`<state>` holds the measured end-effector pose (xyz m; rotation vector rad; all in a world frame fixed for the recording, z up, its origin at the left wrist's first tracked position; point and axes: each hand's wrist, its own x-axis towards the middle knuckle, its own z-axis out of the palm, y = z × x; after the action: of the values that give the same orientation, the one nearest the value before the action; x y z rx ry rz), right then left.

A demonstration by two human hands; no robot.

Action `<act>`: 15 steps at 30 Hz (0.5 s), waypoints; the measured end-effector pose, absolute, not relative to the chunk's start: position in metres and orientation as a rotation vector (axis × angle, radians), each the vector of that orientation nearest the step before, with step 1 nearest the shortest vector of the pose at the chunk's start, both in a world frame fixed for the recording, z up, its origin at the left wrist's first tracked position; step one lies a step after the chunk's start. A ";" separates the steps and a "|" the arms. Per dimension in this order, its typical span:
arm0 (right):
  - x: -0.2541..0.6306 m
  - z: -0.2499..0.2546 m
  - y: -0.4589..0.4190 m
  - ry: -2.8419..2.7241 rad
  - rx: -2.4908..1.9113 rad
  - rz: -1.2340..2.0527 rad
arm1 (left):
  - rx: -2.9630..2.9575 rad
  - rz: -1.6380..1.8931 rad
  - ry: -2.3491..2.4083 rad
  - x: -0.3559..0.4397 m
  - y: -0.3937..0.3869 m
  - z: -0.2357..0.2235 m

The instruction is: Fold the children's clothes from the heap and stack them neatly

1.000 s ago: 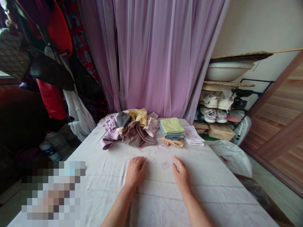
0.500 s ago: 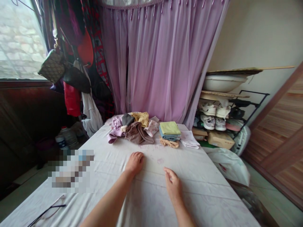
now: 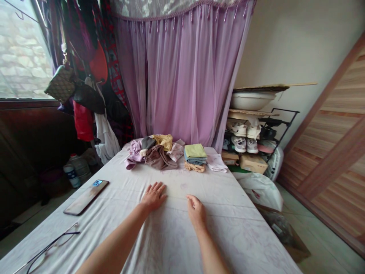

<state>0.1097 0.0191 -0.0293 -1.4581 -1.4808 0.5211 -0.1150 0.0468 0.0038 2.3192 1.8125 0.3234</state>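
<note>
Item: a white sheet (image 3: 171,236) with faint lilac print is being touched by both hands near its middle, well short of the far edge. The left hand (image 3: 154,196) is being held flat, its fingers (image 3: 155,188) spread apart and pressing on the cloth. The right hand (image 3: 196,210) is being rested beside it, a little nearer the viewer, its fingers (image 3: 191,201) kept together and lightly curled, with nothing seen clamped. Both forearms are being extended forward, bare.

Along the far edge, a heap of crumpled clothes (image 3: 151,153) is being carried, with a folded stack of clothes (image 3: 195,153), topped in yellow-green, just right of it. A tan garment (image 3: 194,167) lies against the stack's front, and a folded white cloth (image 3: 216,163) lies nearer the right corner.

Along the left edge, a smartphone (image 3: 86,197) and eyeglasses (image 3: 48,245) are lying. Beyond the far edge, a lilac curtain (image 3: 182,76) is hanging, with a shoe rack (image 3: 242,137) to its right.
</note>
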 end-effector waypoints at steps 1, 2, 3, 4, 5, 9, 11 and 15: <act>0.111 -0.031 0.021 -1.472 -1.462 0.542 | 2.318 0.317 1.823 -0.114 0.045 0.005; 0.112 -0.032 0.024 -1.461 -1.469 0.561 | 2.317 0.310 1.834 -0.113 0.044 0.007; 0.115 -0.034 0.028 -1.448 -1.481 0.576 | 2.318 0.300 1.845 -0.112 0.043 0.008; 0.118 -0.036 0.033 -1.434 -1.495 0.583 | 2.318 0.287 1.857 -0.111 0.043 0.009; 0.121 -0.037 0.039 -1.419 -1.511 0.583 | 2.319 0.272 1.869 -0.110 0.043 0.010; 0.140 -0.040 0.071 -1.339 -1.584 0.535 | 2.320 0.239 1.904 -0.107 0.041 0.011; 0.149 -0.041 0.089 -1.280 -1.628 0.472 | 2.323 0.248 1.909 -0.108 0.040 0.009; 0.163 -0.042 0.130 -1.171 -1.606 0.374 | 2.335 0.321 1.879 -0.112 0.044 0.005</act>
<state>0.1626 0.1301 -0.0419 -1.6057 -1.1708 0.3742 -0.1123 0.0441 0.0046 2.3348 1.8795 0.3207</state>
